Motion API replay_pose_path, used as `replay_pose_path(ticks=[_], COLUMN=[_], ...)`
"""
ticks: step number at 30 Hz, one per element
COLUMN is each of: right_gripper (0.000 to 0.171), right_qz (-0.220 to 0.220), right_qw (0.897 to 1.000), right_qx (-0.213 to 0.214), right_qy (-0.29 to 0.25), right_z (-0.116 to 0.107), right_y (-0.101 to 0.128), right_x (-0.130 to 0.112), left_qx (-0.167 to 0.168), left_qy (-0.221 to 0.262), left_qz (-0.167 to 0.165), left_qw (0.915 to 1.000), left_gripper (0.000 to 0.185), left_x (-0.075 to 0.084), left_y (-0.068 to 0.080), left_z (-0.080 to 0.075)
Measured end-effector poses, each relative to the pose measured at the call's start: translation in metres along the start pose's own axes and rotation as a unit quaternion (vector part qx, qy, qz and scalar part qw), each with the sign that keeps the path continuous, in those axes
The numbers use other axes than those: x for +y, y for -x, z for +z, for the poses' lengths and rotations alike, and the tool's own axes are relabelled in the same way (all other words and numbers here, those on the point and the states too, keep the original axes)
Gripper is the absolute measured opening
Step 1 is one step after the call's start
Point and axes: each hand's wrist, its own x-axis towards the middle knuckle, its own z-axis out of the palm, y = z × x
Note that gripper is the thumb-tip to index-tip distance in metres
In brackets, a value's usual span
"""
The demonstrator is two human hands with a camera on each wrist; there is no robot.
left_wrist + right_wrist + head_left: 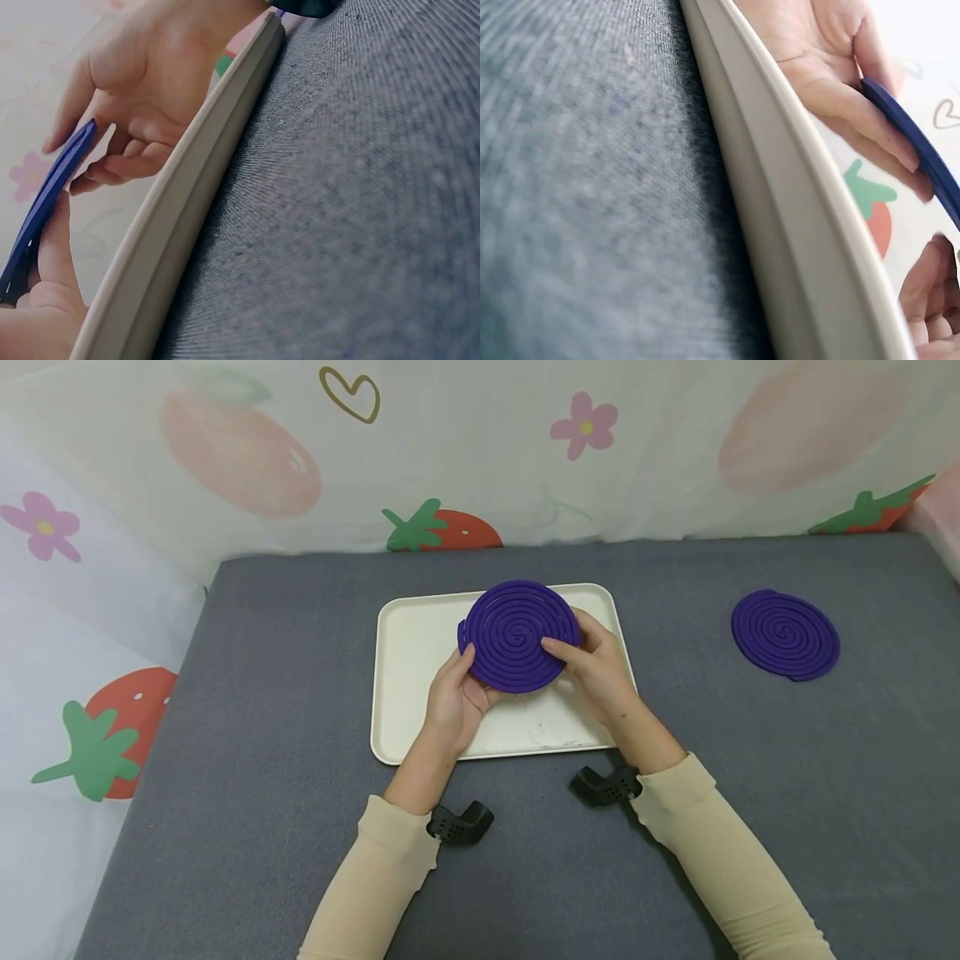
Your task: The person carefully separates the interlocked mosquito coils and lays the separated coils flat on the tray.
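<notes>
Both hands hold up a purple spiral disc, wound like a flat coil, above a cream tray. My left hand grips its lower left edge, thumb on the rim and fingers underneath. At the right edge my right hand pinches it, the thumb on its top face and the fingers mostly hidden behind it. Seen edge-on, the disc looks thin in the left wrist view. The right wrist view shows the disc's edge resting along the fingers of one hand.
A second purple spiral disc lies flat on the grey cloth to the right. Dark smudges mark the tray near its front rim. Behind the table hangs a white curtain printed with strawberries and flowers. Black devices sit on both wrists.
</notes>
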Motion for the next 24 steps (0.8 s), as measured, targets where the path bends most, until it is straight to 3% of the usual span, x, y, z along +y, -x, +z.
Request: replay_pose_path(ticks=[5,9,24], right_gripper=[0.019,0.025,0.026], right_qz=[-0.013,-0.020,-0.053], right_qw=[0.998,0.997,0.996], right_qx=[0.049,0.068,0.056], right_qy=[-0.021,-0.020,-0.048], right_z=[-0.0029,-0.0050,-0.0042], right_y=[-0.0014,-0.0013,0.0002], right_x=[-0.0027,-0.0045,-0.0049], left_qx=[0.006,0.004,-0.008], left_qy=[0.000,0.006,0.042], left_qz=[0.009,0.011,0.002], left_qw=[0.9999,0.9999,0.9991], left_gripper=[0.045,0.045,0.049], left_x=[0.0013,0.0017,0.0014], left_y=[-0.0001,0.0001,-0.0011], left_z=[0.0006,0.0004,-0.0007])
